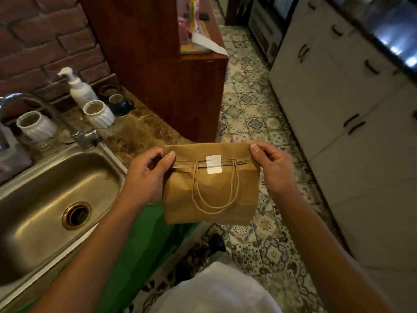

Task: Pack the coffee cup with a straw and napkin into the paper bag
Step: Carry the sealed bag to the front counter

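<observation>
The brown paper bag (211, 188) is held in the air at the centre of the view, over the patterned tile floor (252, 105) and just off the edge of the marble counter (135, 134). Its top is folded down and sealed with a white sticker (213, 164); the twisted paper handles (214, 190) hang down its front. The left hand (146, 175) pinches the fold's corner at nine o'clock, thumb on the front, fingers behind. The right hand (270, 168) pinches the corner at three o'clock likewise. The contents are hidden, so probably the cup is inside. At eight o'clock lies the steel sink (56, 190); at eleven o'clock stand a soap pump bottle (79, 89) and white ribbed cups (99, 114).
</observation>
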A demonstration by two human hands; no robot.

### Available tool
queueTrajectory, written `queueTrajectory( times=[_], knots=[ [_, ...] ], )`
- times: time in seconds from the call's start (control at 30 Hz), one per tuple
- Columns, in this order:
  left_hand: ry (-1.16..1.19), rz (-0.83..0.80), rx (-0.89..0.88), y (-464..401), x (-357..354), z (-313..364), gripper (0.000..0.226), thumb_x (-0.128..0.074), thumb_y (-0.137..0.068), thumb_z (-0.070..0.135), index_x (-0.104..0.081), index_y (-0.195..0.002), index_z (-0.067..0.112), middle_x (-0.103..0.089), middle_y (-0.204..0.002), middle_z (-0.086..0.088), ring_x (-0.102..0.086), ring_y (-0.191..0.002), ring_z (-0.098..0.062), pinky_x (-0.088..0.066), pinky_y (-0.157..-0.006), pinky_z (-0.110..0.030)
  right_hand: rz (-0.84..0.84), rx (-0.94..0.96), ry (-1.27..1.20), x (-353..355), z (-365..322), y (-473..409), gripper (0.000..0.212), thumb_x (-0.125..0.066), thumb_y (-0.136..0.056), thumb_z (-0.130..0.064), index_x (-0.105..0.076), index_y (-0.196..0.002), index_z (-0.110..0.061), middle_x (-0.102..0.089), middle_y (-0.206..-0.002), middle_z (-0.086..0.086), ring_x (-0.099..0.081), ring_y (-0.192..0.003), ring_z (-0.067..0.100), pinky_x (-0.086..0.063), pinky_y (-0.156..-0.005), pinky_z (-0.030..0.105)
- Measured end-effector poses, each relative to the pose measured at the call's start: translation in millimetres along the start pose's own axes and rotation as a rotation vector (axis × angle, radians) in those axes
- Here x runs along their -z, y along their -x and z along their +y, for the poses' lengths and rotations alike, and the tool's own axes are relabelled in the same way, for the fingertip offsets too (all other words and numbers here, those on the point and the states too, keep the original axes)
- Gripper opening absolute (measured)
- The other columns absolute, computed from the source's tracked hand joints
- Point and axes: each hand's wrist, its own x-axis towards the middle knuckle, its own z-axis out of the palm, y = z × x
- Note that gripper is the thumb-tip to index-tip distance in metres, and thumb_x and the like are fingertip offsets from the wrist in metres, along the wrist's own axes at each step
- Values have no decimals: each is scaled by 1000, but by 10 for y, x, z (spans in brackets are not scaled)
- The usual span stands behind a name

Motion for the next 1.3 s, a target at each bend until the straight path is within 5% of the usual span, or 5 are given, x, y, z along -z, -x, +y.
queueTrajectory(
  times=[0.33, 0.6, 0.77, 1.07, 1.3],
  knots=[
    [-24, -298, -100, 52, -1173, 330, 15, -58, -99, 21, -71, -95, 15, -74, -84, 11, -67, -79, 0, -52, -69, -17, 406, -48, 126, 1117, 67, 775, 19, -58, -104, -28, -75, -97, -33, -73, -76, -12, -65, -68, 7, -56, -68, 38],
    [-65, -497, -215, 124, -2833, 674, 21, -61, -99, 27, -71, -96, 9, -69, -88, -14, -66, -83, -26, -52, -72, -41, 640, -34, 179, 2636, 126, 1320, 19, -58, -105, -20, -71, -91, -19, -64, -76, 6, -55, -63, 6, -46, -56, 19],
    [-58, -584, -308, 249, -4020, 923, 19, -62, -98, 27, -68, -87, 13, -65, -79, -5, -58, -74, -9, -46, -66, -24, 802, -41, 268, 3663, 252, 1616, 19, -59, -104, -27, -68, -88, -27, -60, -68, -13, -52, -59, -2, -44, -57, 18],
    [61, -813, -332, 447, -6004, 1360, 13, -64, -96, 26, -68, -83, 25, -65, -74, 10, -57, -67, 0, -47, -63, -19, 1075, -54, 421, 5185, 332, 2113, 15, -57, -105, -28, -71, -98, -32, -71, -84, -6, -68, -78, 17, -60, -73, 48],
    [81, -1035, -406, 461, -7377, 1597, 13, -63, -96, 31, -67, -85, 34, -68, -78, 15, -63, -78, -4, -51, -73, -24, 1260, -104, 482, 6109, 430, 2324, 17, -58, -104, -30, -74, -102, -24, -74, -88, -9, -69, -81, 10, -59, -72, 37]
  ],
)
